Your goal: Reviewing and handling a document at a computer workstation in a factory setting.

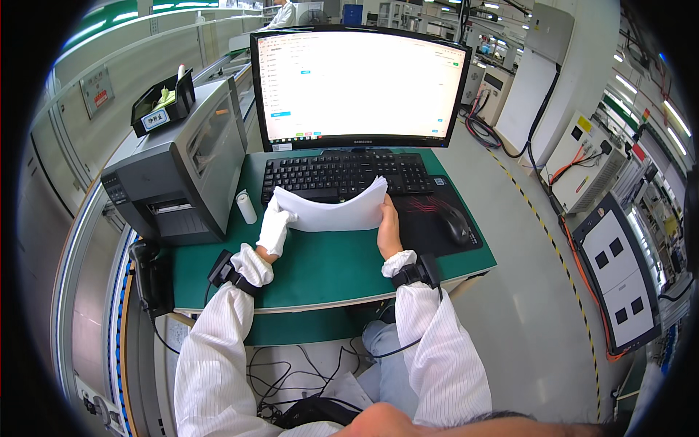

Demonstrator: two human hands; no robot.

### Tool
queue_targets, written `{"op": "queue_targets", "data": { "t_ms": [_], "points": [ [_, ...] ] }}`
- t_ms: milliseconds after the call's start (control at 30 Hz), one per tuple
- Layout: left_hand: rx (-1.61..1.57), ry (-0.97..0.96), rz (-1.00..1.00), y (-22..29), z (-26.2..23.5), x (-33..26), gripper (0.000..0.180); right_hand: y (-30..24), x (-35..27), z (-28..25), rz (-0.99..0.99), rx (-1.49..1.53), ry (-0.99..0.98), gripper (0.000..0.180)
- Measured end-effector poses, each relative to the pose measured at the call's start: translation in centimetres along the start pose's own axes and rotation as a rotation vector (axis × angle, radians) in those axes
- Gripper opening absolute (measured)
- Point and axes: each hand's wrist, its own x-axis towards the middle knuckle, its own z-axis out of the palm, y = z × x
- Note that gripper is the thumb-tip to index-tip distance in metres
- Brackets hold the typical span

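Closed on opposite ends of a curved stack of white paper (331,215), your gloved left hand (274,229) and bare right hand (389,227) hold it at the centre of the frame, its upper edge overlapping the black keyboard (313,173); the mouse (453,221) lies right of centre.

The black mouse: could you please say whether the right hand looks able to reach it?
Probably yes: the mouse lies close by with nothing between, though the right hand holds the white sheets.
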Motion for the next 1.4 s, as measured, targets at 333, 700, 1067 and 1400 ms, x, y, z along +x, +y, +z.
{"op": "queue_targets", "data": {
  "t_ms": [333,700,1067,1400],
  "points": [
    [0.02,-0.114,0.068,0.9,1.3,-0.6,0.066,-0.3,-0.1,-0.3,0.087,0.037,-0.186,0.052],
    [-0.015,-0.099,0.086,1.0,1.2,-0.6,0.074,-1.6,-0.2,0.4,0.1,0.028,-0.124,0.047],
    [-0.069,-0.156,0.003,0.5,1.6,-0.4,0.07,-0.5,-0.3,0.9,0.107,0.051,-0.185,0.057],
    [0.021,-0.114,-0.015,0.7,1.8,-0.6,0.076,-1.4,-0.6,1.1,0.113,0.076,-0.22,0.061]
  ]
}}
